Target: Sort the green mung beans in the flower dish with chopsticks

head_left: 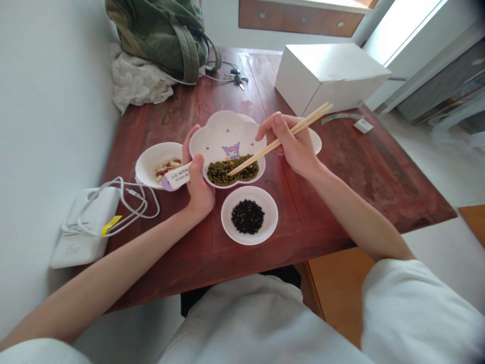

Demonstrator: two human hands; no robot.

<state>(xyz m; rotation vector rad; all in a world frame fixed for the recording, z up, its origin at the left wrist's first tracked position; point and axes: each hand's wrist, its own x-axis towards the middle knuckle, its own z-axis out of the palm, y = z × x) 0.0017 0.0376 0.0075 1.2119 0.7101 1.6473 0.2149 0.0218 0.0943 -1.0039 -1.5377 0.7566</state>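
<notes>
Dark green mung beans [233, 171] are lying heaped in the lower part of a flower-shaped white bowl [227, 126], just below a printed purple cartoon figure [231, 150], and the tips of a pair of wooden chopsticks [291, 134] are resting in among them. The right hand [291, 144] is gripping the chopsticks around their middle, fingers curled and closed on both sticks, tips slanting down into the heap. The left hand [199, 184] is closed on the edge of the bowl, steadying it on the table, and is also pinching a white printed strip with a purple end [176, 177] (wrapper or handle, cannot tell which). Other dishes are sitting close by: a small white dish [265, 212] of black beans [247, 216] nearest the person, a white bowl [149, 164] of pale and reddish split kernels [168, 169] beside the left hand, and a further white dish [315, 141] mostly hidden behind the right hand. All are standing on a red-brown wooden table [359, 172] — a white cardboard box [329, 76], a bunch of keys [237, 78], a green backpack [162, 35] and a white power bank [85, 227] wrapped in a white cable [125, 202] are lying further out.
</notes>
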